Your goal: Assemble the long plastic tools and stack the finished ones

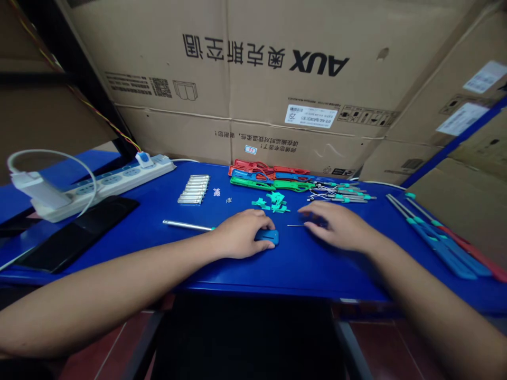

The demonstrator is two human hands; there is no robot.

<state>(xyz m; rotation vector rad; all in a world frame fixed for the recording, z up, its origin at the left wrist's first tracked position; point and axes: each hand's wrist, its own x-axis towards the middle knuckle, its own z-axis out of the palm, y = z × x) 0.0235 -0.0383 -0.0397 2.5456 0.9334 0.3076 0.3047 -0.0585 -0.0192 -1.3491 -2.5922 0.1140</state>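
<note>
My left hand (241, 235) is closed over the blue handle (270, 236) of a long tool lying flat. The tool's silver metal tube (186, 225) points left from under my wrist, with a bit of teal where it joins the handle. To the right, my right hand (332, 224) is slightly blurred and curled round what looks like a small screwdriver (295, 226). Its thin metal shaft points left past my thumb; the dark handle is mostly hidden by my fingers. Beyond the hands lies a small pile of teal plastic clips (275, 201).
Red, blue and green handle shells (273, 177) are stacked behind, beside metal rods with teal ends (344, 192). Several whitish tubes (194, 189) lie back left. Long blue- and red-handled tools (443, 243) rest far right. A power strip (106, 184) and black pouch (79, 232) are left; cardboard (253, 84) walls the back.
</note>
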